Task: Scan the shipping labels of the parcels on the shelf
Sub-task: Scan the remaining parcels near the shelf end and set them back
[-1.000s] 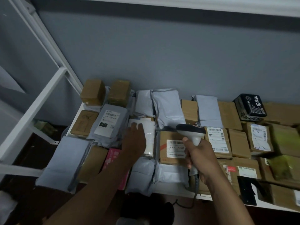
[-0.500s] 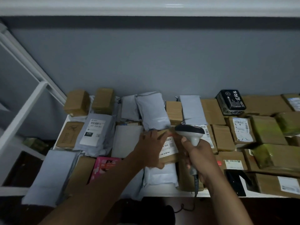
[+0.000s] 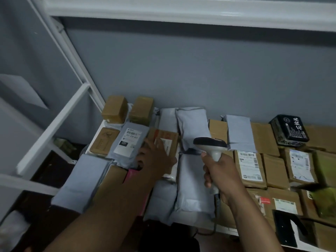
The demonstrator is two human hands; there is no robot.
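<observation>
Many parcels cover the white shelf [image 3: 224, 230]. My left hand [image 3: 155, 158] lies with straight fingers on a brown cardboard box [image 3: 168, 140] whose white label is partly hidden under the fingers. The box sits beside a grey mailer [image 3: 130, 141] bearing a label marked 231. My right hand [image 3: 219, 172] grips the handle of a white and black barcode scanner [image 3: 209, 143]. The scanner's head hangs over a grey mailer [image 3: 192, 128], just right of the box and pointing left. Another labelled box [image 3: 250, 165] lies to the right.
A white shelf frame [image 3: 52, 126] slants along the left side. The grey wall stands right behind the parcels. A black printed box [image 3: 289, 128] sits at the back right, and a pink parcel [image 3: 132, 174] shows under my left forearm. The scanner's cable hangs below the shelf edge.
My left hand left the white parcel, took hold of the labelled brown box near the scanner and carried it left, beside the mailer marked 231. The scanner stayed in my right hand.
</observation>
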